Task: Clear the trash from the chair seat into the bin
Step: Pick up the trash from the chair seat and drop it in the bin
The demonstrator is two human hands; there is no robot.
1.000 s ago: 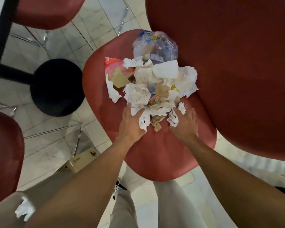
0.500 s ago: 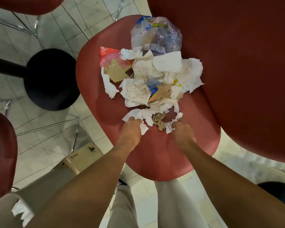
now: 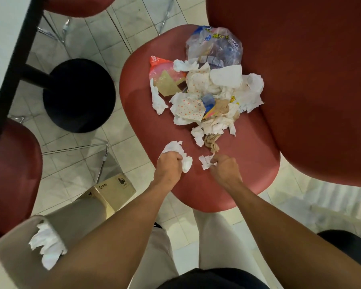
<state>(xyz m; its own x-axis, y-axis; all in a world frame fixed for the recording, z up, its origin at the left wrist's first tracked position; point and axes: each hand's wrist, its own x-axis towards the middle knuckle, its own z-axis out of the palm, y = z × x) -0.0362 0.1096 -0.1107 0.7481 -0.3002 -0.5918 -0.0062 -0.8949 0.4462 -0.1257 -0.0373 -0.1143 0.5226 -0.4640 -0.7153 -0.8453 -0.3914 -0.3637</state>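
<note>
A heap of trash [image 3: 208, 97] lies on the red chair seat [image 3: 144, 113]: crumpled white tissues, dotted paper, a clear plastic bag [image 3: 215, 46] and a red wrapper [image 3: 161, 69]. My left hand [image 3: 168, 166] is closed on a crumpled white tissue [image 3: 178, 152] near the seat's front. Beside it, my right hand [image 3: 224, 168] pinches a small white tissue scrap [image 3: 205, 161]. A beige bin [image 3: 15, 247] with white tissue [image 3: 47, 244] in it stands at the lower left, partly hidden by my left arm.
The red chair back [image 3: 300, 80] rises on the right. A black round table base [image 3: 79, 94] and a table edge [image 3: 10, 65] are at the left, with other red chairs [image 3: 10, 176]. A cardboard box [image 3: 113, 189] sits on the tiled floor.
Both hands have closed on tissue pieces and pulled back from the heap toward the seat's front edge. The camera view has shifted slightly.
</note>
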